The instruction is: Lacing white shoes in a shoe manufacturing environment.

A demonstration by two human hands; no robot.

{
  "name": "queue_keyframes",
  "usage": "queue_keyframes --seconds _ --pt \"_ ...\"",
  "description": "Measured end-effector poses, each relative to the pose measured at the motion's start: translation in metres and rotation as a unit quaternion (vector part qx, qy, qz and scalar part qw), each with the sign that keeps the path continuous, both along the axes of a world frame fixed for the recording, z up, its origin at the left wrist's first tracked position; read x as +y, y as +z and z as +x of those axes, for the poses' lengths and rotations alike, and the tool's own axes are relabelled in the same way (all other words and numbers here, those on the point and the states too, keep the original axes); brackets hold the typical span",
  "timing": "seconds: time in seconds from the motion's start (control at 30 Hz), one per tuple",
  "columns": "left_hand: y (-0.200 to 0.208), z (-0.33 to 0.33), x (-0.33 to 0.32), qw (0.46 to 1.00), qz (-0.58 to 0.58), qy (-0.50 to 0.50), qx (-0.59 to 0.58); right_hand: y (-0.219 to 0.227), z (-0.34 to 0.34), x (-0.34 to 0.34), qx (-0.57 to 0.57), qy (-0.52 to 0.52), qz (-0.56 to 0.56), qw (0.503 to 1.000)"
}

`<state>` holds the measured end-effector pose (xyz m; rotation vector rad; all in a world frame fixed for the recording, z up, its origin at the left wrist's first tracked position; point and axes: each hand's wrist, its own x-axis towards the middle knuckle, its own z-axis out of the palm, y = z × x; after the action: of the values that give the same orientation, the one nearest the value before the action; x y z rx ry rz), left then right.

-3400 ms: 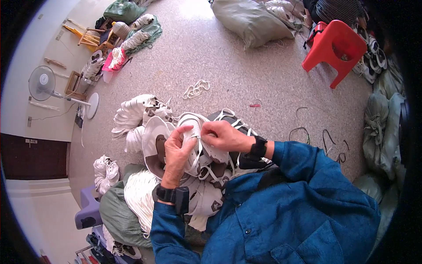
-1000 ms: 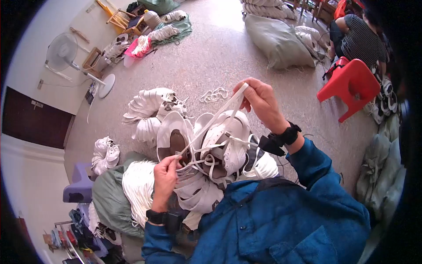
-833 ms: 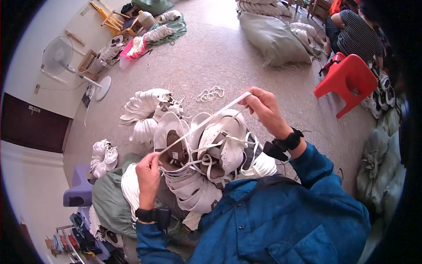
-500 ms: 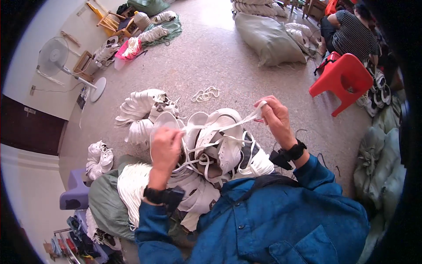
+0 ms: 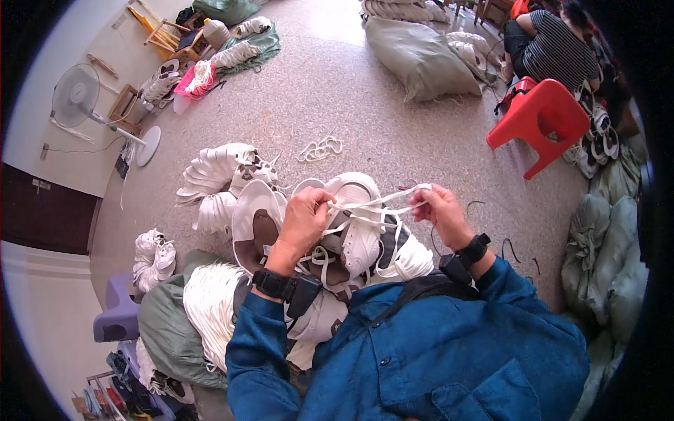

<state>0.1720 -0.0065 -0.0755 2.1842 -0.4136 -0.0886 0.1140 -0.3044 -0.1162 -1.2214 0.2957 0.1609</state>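
My left hand [image 5: 304, 219] pinches a white shoelace above the shoes in front of me. To its right, my right hand [image 5: 441, 208] is closed on the same white shoelace [image 5: 382, 202], which stretches between the two hands in loose strands. Below the lace lies a white and grey sneaker [image 5: 360, 245], its upper partly laced. Another shoe piece with a brown insole [image 5: 265, 228] stands beside my left wrist. A bundle of white laces [image 5: 409, 261] rests right of the sneaker. My wrists hide part of the shoes near my lap.
Stacked white shoe uppers [image 5: 216, 172] and a loose lace coil [image 5: 320, 149] lie on the floor ahead. A green sack with a thick lace bundle [image 5: 214, 298] sits at my left. A red stool [image 5: 544, 123] and a seated person [image 5: 554, 49] are at the far right.
My left hand has moved right, toward the sneaker's toe. My right hand has come down slightly, and the lace between the hands has slackened.
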Motion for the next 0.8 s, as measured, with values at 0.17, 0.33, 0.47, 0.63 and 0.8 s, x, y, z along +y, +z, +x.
queue_keyframes --seconds 0.17,0.33,0.47,0.63,0.8 --pt "-0.007 0.003 -0.004 0.996 0.053 -0.024 -0.073 -0.002 -0.003 0.016 0.032 0.083 -0.019 0.996" --pt "-0.013 -0.011 -0.012 0.968 0.18 -0.051 -0.167 0.009 -0.006 0.023 0.058 0.212 -0.066 0.973" --pt "0.005 -0.03 -0.01 0.958 0.195 -0.062 -0.202 0.008 -0.017 0.04 -0.043 0.311 -0.135 0.94" --pt "-0.006 -0.037 0.015 0.94 0.302 -0.007 -0.16 0.041 -0.026 0.083 -0.235 0.332 -0.427 0.808" --pt "-0.002 -0.041 0.04 0.971 0.195 0.049 -0.132 0.043 -0.007 0.116 -0.282 0.299 -0.475 0.778"
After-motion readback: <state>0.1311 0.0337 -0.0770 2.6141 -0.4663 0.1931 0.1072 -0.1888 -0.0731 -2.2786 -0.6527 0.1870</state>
